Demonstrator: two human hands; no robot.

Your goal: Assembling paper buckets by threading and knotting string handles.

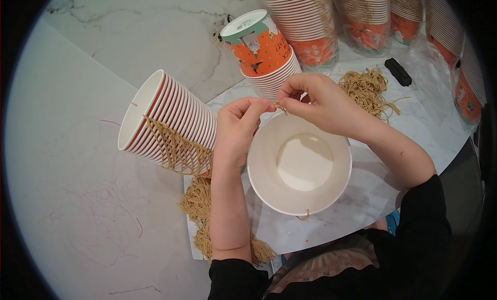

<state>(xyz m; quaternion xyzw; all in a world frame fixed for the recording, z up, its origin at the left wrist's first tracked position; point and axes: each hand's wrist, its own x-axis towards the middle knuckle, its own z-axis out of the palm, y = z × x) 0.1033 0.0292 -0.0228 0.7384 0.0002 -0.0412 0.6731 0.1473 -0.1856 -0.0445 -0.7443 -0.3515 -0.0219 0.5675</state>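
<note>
A white paper bucket (261, 170), its open mouth facing up, stands on the table in front of me. At its far rim my left hand (237, 125) and my right hand (323, 102) meet, both closed in a pinch. Between their fingertips is a short tan cord (280, 108); its lower end is partly hidden by the right hand. Another bit of cord (304, 216) hangs from the near rim. To the left of my left hand leans a tilted stack of nested buckets (178, 113), with tan cord handles (176, 144) draped along its side.
Loose tan cords (196, 199) lie under my left forearm, and another heap (364, 87) lies past my right hand. An upside-down bucket stack with an orange print (261, 54) stands beyond. Plastic-wrapped bucket stacks (305, 25) line the back right, near a small black object (398, 72).
</note>
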